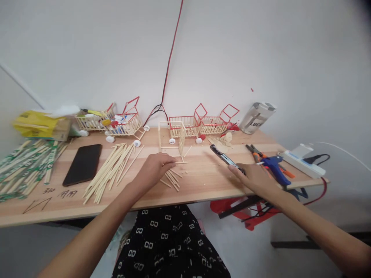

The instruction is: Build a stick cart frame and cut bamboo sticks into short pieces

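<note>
My left hand (158, 166) is closed in a pinch on a short wooden stick (182, 162), which points out to the right of the fingertips. Just beyond it stands a small open frame of wooden sticks (182, 141), with a slatted side on the right. Several cut sticks (173, 180) lie loose beside the left fingers. My right hand (252, 178) is wrapped round a long, narrow black-and-silver hand tool (225, 156), tilted up to the left above the table. Its exact kind is hard to make out.
Small stick carts with red trim (124, 125) stand along the wall. Long sticks (111, 170), a phone (82, 164) and wrapped chopsticks (26, 166) lie left. A blue glue gun (275, 170), pliers (255, 152), a power strip (304, 164) and a can (257, 117) are right.
</note>
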### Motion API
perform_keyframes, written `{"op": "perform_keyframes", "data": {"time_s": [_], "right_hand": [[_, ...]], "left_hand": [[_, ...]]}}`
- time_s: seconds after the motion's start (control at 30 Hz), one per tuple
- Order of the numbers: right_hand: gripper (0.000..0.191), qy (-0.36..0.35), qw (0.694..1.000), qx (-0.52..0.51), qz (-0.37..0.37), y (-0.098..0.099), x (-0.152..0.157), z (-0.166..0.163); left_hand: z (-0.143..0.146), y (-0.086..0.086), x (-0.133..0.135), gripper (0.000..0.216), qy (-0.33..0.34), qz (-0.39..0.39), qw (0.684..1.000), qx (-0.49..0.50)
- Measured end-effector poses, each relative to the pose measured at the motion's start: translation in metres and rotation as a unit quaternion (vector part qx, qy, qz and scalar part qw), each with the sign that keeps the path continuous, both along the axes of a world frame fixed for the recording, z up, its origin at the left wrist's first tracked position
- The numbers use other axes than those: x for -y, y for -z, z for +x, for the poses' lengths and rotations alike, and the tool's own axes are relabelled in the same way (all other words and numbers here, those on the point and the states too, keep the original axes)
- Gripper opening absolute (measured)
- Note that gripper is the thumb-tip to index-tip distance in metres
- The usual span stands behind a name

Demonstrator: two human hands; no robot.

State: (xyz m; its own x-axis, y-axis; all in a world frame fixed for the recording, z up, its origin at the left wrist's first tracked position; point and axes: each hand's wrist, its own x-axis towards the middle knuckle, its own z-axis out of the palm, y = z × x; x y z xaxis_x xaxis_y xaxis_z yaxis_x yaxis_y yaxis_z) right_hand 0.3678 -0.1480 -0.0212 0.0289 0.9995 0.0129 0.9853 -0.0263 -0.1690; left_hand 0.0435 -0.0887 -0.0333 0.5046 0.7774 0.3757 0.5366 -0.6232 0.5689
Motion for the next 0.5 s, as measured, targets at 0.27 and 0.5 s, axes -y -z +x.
{"op": "perform_keyframes", "data": {"time_s": [0.27, 0.5], "right_hand": [[0.055, 0.028, 0.996, 0.087, -0.017, 0.005, -0.019, -0.003], [0.059, 0.040, 0.994, 0.103, -0.002, 0.007, -0.022, 0.001]], "left_hand": [[-0.025, 0.027, -0.006, 0.016, 0.056, 0.142, 0.973, -0.175], [-0.028, 0.036, -0.001, 0.031, 0.081, 0.139, 0.964, -0.212]]}}
